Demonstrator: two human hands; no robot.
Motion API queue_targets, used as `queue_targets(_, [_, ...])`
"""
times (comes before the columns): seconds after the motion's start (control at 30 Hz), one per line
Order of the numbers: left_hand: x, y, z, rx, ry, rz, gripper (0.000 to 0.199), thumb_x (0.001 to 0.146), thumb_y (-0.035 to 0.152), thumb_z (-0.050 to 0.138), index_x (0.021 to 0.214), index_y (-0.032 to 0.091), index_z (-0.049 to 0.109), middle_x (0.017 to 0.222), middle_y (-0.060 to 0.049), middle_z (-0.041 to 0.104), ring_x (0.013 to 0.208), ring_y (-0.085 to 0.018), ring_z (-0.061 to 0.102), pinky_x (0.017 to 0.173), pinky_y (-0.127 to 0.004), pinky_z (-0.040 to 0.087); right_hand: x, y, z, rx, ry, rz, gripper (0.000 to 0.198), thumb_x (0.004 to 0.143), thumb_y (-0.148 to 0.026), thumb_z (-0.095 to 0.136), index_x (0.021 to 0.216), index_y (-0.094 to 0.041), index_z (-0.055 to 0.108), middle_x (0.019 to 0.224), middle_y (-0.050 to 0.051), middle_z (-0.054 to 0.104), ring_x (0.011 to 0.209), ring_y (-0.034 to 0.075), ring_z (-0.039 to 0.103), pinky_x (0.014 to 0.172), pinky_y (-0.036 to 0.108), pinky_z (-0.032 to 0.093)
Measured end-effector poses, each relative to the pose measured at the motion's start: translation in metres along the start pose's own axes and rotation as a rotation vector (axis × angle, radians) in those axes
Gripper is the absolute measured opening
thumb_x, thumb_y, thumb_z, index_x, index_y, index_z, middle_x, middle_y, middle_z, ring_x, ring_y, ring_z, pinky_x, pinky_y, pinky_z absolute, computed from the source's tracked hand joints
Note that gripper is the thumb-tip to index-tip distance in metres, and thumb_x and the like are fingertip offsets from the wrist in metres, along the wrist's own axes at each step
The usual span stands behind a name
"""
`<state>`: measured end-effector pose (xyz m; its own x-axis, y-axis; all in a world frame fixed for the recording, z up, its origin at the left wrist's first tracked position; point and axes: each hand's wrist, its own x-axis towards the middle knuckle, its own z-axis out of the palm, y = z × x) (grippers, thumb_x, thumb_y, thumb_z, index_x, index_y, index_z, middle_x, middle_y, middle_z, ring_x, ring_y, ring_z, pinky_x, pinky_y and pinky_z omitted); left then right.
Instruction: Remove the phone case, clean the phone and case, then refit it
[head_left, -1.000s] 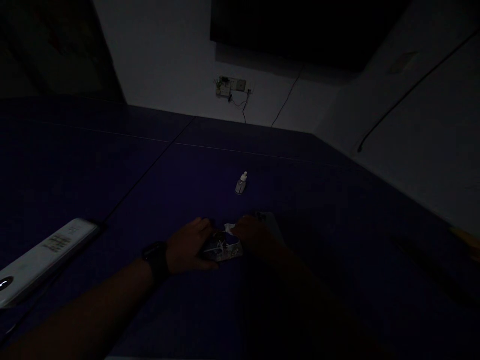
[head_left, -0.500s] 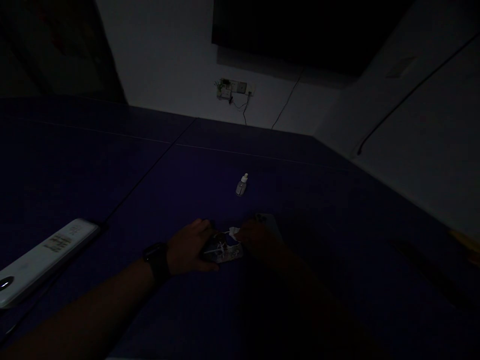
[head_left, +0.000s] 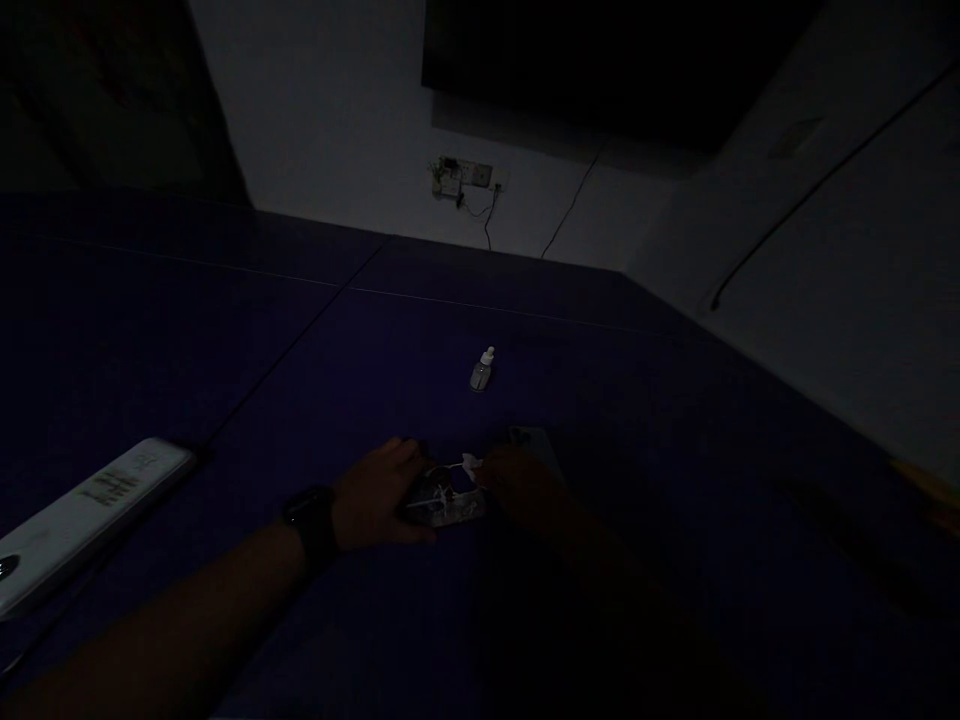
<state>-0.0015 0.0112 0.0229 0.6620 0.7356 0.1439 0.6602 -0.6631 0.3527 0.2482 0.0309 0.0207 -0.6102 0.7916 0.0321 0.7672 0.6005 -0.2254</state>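
My left hand [head_left: 379, 495], with a dark watch on its wrist, grips the left end of a dark, flat, roughly rectangular thing [head_left: 450, 508] with pale streaks on it. Its exact kind is lost in the dim light. At its right side, my right hand [head_left: 517, 484] is closed, its fingers on a small crumpled white tissue or cloth [head_left: 471, 464]. Just behind the right hand a phone [head_left: 541, 442] with rear camera lenses lies partly covered. Beyond both hands stands a small clear dropper bottle [head_left: 481, 374] with a white top.
The dark blue surface [head_left: 360, 620] has a seam. A long white device [head_left: 97, 515] with a cable lies at the left. Wall sockets with cords [head_left: 472, 175] sit below a large dark screen [head_left: 600, 70]. Something yellow [head_left: 926, 483] is at the right edge.
The white tissue or cloth in my right fingers has shifted and changed shape slightly. My left hand stays in place, and the view has moved a little.
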Motion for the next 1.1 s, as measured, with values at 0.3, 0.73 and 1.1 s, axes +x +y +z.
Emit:
queue_targets(0.3, [-0.001,-0.001,-0.001,-0.025,-0.013,0.005,0.069,0.071,0.057,0.081,0.124,0.019,0.056,0.11,-0.007,0.058,0.097,-0.027,0.054,0.086,-0.039,0.047,0.002,-0.011,-0.004,0.063,0.025,0.169,0.022,0.098,-0.013,0.051,0.095,-0.014,0.072,0.099,0.01,0.071,0.094,0.018,0.065,0.085,0.029,0.046])
queue_targets(0.73, [0.001,0.002,-0.004,-0.024,-0.023,0.002,0.067,0.07,0.055,0.081,0.121,0.019,0.057,0.109,-0.007,0.058,0.097,-0.028,0.054,0.084,-0.039,0.047,0.017,-0.016,0.007,-0.003,0.035,0.01,0.025,0.094,-0.004,0.052,0.099,-0.014,0.074,0.101,0.01,0.068,0.097,0.019,0.06,0.088,0.031,0.046])
queue_targets(1.1, [0.0,0.002,-0.001,-0.017,-0.015,-0.005,0.069,0.069,0.055,0.082,0.122,0.018,0.056,0.108,-0.007,0.057,0.097,-0.028,0.054,0.087,-0.04,0.047,0.016,-0.004,0.005,-0.048,0.038,-0.089,0.028,0.092,-0.001,0.053,0.105,-0.015,0.073,0.104,0.01,0.068,0.099,0.019,0.058,0.09,0.032,0.045])
